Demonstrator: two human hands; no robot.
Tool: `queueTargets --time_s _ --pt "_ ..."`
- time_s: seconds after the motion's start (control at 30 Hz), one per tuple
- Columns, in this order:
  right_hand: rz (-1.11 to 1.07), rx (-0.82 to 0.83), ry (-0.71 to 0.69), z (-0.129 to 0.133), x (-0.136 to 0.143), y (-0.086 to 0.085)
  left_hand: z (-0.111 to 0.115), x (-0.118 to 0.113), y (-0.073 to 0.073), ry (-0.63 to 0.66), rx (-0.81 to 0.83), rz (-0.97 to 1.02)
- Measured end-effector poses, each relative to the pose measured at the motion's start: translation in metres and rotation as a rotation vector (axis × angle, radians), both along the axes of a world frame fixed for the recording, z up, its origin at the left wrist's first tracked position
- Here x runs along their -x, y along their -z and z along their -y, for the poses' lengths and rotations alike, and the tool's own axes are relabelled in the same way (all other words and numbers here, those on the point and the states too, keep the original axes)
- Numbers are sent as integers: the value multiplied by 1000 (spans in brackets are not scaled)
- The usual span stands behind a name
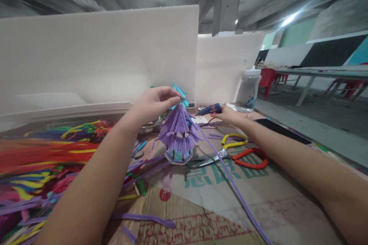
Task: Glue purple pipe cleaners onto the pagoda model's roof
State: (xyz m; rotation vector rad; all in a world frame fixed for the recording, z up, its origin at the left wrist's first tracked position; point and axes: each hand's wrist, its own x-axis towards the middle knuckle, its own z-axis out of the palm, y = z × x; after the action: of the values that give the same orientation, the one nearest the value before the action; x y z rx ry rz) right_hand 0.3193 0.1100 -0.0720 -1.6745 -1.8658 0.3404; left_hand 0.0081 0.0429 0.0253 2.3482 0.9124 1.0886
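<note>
A tiered purple tower made of pipe cleaners (178, 132) stands upright on a pale blue base over the cardboard. My left hand (157, 101) has thumb and fingertips pinched together at its peak. Right behind those fingers shows a teal fringed piece (184, 101), partly hidden. My right hand (230, 115) grips a dark blue glue gun (209, 110), a small red light on it and its nozzle pointing left toward the tower. One long purple pipe cleaner (234, 183) runs from the tower's right side down to the front edge of view.
Scissors (222, 155) with yellow and red handles lie right of the tower. Colourful pipe cleaners (57, 157) are heaped at left. A clear plastic jar (247, 93) and a black phone (281, 130) sit at right. White boards (100, 57) rise behind.
</note>
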Motion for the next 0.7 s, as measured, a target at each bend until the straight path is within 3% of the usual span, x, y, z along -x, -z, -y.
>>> queueTargets --time_s 0.3,0.7 --pt "122 153 11 -36 2 23 -1 -1 2 -22 -12 8" --pt "191 70 -60 -10 -16 14 -4 1 3 -32 -30 1"
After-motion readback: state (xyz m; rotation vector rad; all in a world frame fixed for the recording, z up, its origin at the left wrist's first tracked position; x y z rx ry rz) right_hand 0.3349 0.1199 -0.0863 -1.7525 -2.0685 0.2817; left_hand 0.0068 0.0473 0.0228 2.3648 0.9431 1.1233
